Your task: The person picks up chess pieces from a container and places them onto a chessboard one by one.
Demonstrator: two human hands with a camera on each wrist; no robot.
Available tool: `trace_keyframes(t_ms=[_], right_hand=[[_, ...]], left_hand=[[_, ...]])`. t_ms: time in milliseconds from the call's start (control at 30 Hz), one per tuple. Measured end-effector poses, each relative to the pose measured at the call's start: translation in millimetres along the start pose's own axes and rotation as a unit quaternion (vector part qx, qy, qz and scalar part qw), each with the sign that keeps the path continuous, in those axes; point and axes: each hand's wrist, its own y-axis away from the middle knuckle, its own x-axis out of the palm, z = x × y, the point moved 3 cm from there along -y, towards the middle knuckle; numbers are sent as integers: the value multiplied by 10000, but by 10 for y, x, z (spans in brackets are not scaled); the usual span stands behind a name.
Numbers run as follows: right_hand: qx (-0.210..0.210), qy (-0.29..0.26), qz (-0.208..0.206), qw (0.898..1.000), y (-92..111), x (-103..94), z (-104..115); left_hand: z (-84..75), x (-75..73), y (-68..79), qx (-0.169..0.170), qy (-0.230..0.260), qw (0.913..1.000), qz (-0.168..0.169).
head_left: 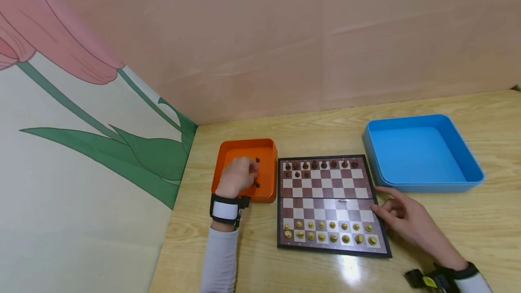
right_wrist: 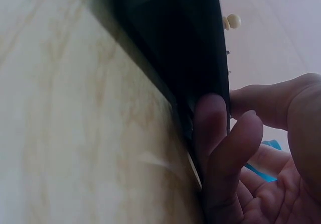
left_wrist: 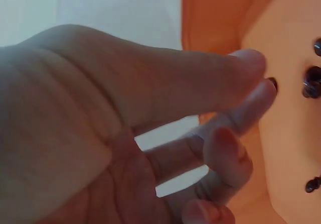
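Observation:
My left hand [head_left: 238, 175] reaches into the orange tray [head_left: 274, 171]. Its thumb and index fingertip come together at a small dark chess piece [left_wrist: 273, 84], mostly hidden behind the finger. Other dark chess pieces [left_wrist: 312, 86] lie in the tray beyond the fingertips. To the right is a magnetic-looking folding chessboard [head_left: 325, 191]. My right hand [head_left: 411, 220] grips its right edge, thumb above and a finger [right_wrist: 209, 121] below. Dark pieces [head_left: 324, 164] fill the far row, with three in front of them. Gold pieces [head_left: 333, 237] stand in two rows along the near side.
A blue tray [head_left: 378, 166] with nothing in it stands right of the board, close to my right hand. The wooden table [head_left: 317, 134] meets a pinkish-brown covered wall [head_left: 305, 58] behind. On the left is a flower-patterned covering [head_left: 101, 184].

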Motion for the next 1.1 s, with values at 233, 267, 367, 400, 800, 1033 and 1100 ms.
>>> trace_keyframes(t_ms=[233,267,367,400,800,1033,1100], right_hand=[[-4,-23,-20,10000,-17,-13,-3],[-7,-30,-24,10000,-18,-14,-2],[-21,-26,-32,10000,-19,-16,4],[-18,-28,-27,10000,-19,-15,6],[-151,-17,-95,9998,-18,-22,13],[-112,-7,-54,9999,-5,-6,-7],[-105,10,-45,9999,-4,-3,-15]], left_hand=[[87,43,-47,-402,-189,9985,329],[96,52,-55,-434,-207,9981,376],[118,74,-73,-518,-222,9973,480],[121,77,-77,-544,-227,9970,493],[140,90,-84,-576,-305,9969,429],[161,88,-86,-585,-169,9975,368],[165,83,-83,-597,-109,9976,334]])
